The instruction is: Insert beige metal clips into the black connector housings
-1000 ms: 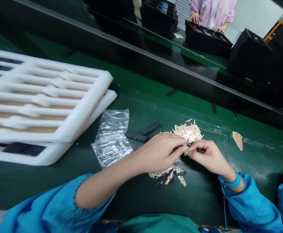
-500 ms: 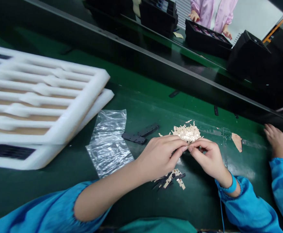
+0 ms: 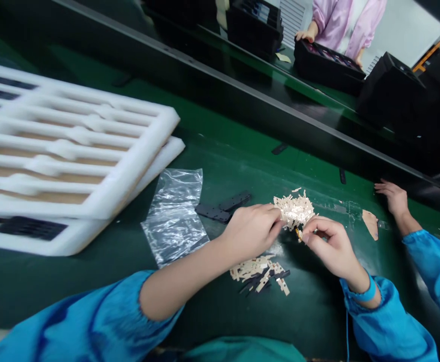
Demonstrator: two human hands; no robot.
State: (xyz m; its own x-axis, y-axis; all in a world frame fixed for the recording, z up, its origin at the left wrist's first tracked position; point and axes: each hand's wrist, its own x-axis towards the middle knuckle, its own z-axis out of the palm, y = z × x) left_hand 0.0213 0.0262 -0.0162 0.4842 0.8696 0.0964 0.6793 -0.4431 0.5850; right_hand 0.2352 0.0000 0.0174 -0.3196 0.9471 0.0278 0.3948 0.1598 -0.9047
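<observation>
My right hand (image 3: 327,244) pinches a small dark and yellowish strip (image 3: 299,234) between thumb and fingertips. My left hand (image 3: 255,229) is closed just to the left, its fingertips pressed together at the edge of a heap of small cream-coloured pieces (image 3: 295,207); whatever those fingers hold is hidden. Below the hands lies a second, looser pile of cream and black strips (image 3: 263,274). Two black flat perforated parts (image 3: 220,210) rest behind my left wrist, beside a clear plastic bag (image 3: 175,216).
Stacked white foam trays (image 3: 103,201) holding black parts fill the left. A raised dark ledge (image 3: 242,95) crosses behind. A co-worker's hand (image 3: 395,201) reaches in from the right, near a tan scrap (image 3: 370,224). Beyond the ledge, a person in pink (image 3: 329,25) handles a black box (image 3: 327,65).
My hands have moved apart, and the strip now shows in my right fingertips. The co-worker's hand at the right has come further left. The view has shifted slightly.
</observation>
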